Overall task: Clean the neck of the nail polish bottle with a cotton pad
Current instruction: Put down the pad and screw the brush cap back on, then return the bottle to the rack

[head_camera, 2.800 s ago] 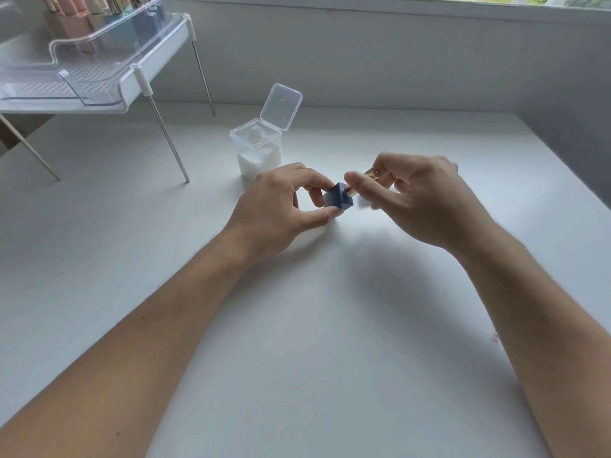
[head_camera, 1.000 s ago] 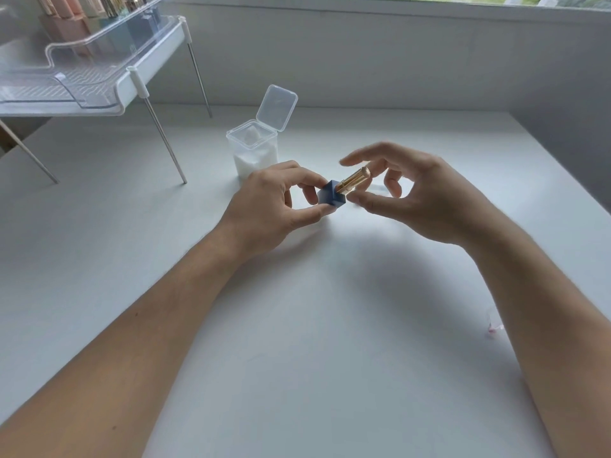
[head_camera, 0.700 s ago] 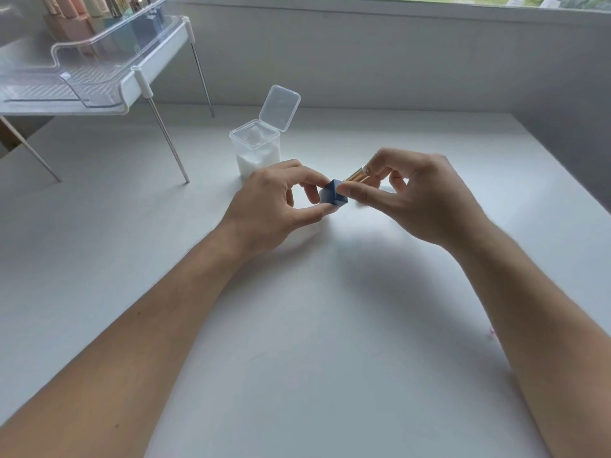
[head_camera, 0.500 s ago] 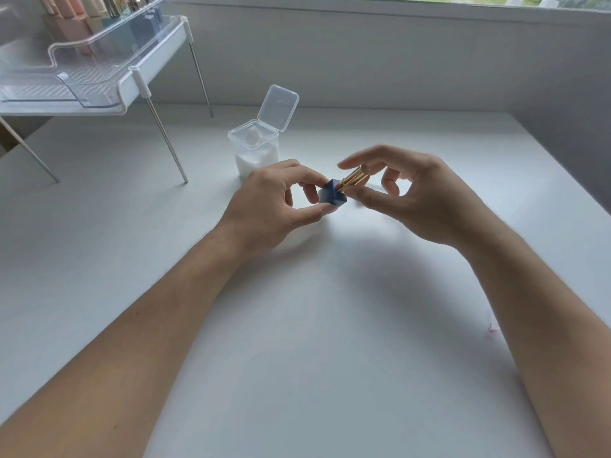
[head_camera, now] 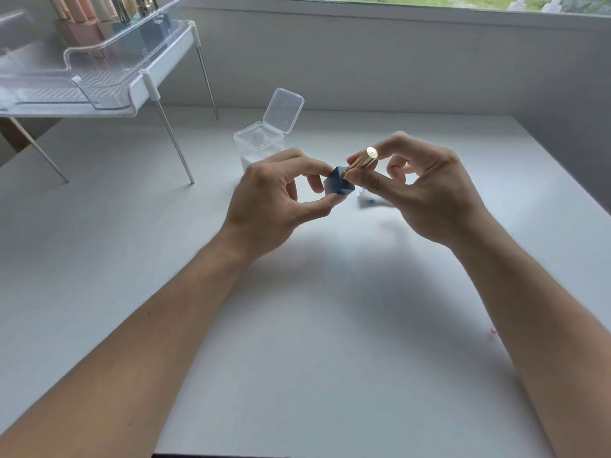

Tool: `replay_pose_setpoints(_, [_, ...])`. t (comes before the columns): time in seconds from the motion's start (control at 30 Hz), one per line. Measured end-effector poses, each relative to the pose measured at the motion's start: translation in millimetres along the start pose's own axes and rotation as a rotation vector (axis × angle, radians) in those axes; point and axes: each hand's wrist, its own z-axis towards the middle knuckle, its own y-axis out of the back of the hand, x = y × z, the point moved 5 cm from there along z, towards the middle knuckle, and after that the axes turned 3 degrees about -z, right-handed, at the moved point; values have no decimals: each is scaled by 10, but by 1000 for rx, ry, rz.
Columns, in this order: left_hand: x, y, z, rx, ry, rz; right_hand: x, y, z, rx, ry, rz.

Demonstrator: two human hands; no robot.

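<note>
Two hands up | left hand point(head_camera: 271, 206) pinches blue bottle point(head_camera: 338, 186) | right hand point(head_camera: 426, 193) grips gold cap point(head_camera: 361, 161)

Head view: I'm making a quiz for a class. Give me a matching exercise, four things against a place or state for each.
Things:
1. bottle
2. cap
3. box
4. rack

Places or states:
A. far left, raised on thin legs
B. gold, pinched by the right hand
C. lid flipped open, white pads inside
D. blue, held by the left hand

Pairs: 1-D, 2-B, 3-C, 4-A
</note>
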Motion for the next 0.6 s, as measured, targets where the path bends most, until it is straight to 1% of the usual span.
replay_pose_setpoints(0.13, [-50,61,-7,-109,10,36,66,-101,-19,-44,6,3])
replay_pose_setpoints(0.33, [-265,132,-75,-238,-42,234,170,-218,-64,-95,26,-17])
replay_pose_setpoints(0.47, [-402,213,-106,-237,-131,325,250,-269,-48,-81,30,-12])
replay_pose_setpoints(0.6, [-461,420,-191,-209,-165,354,367,-373,-25,-62,35,-22])
